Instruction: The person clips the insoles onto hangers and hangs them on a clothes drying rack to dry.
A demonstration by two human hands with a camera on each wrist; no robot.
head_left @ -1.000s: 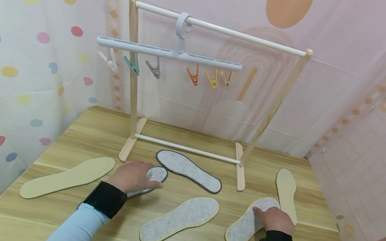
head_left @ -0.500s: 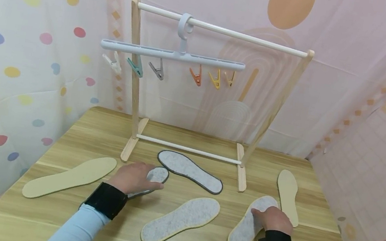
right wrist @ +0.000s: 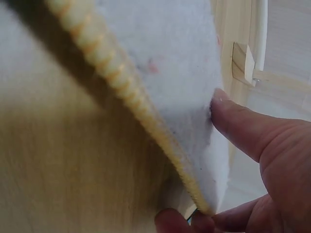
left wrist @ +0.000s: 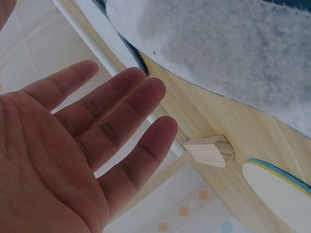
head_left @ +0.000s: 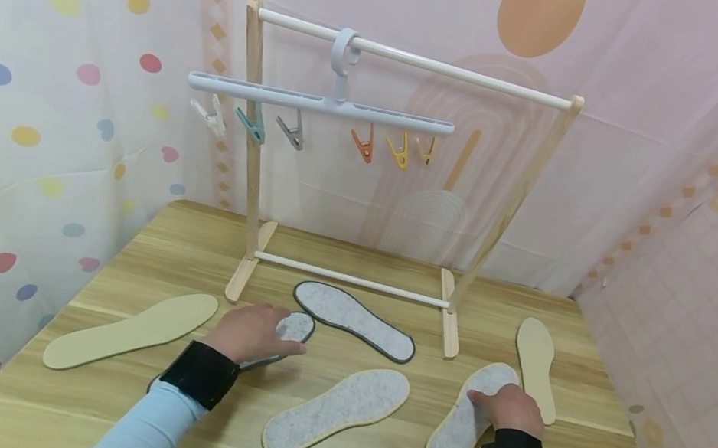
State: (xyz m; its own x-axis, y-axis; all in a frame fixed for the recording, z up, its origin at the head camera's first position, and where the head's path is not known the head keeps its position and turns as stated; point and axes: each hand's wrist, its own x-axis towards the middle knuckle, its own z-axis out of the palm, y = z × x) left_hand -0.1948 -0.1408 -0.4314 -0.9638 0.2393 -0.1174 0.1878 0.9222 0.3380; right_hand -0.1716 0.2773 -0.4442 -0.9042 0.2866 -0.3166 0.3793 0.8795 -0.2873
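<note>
My left hand [head_left: 252,333] hovers over a grey felt insole with a dark edge [head_left: 296,326], covering much of it. In the left wrist view its fingers are extended and apart, and the grey felt of that insole [left wrist: 233,53] lies beyond the fingertips. At the right, my right hand [head_left: 511,409] pinches a grey felt insole with yellow stitched edging [head_left: 463,422] by its side. The right wrist view has the thumb on the felt face of this insole [right wrist: 160,63] and other fingers at its underside. Between the hands lies another yellow-edged grey insole [head_left: 338,413].
Behind the hands is another dark-edged insole [head_left: 355,320]. Cream insoles lie at the left [head_left: 130,331] and the right [head_left: 535,368]. A wooden rack [head_left: 248,176] stands at the back; its rod bears a pale blue hanger [head_left: 321,103] with several coloured clips [head_left: 362,145].
The insole in my right hand has turned slightly, its near end swinging right and toward me. My left hand has stayed over the dark-edged insole. The head view has shifted a little.
</note>
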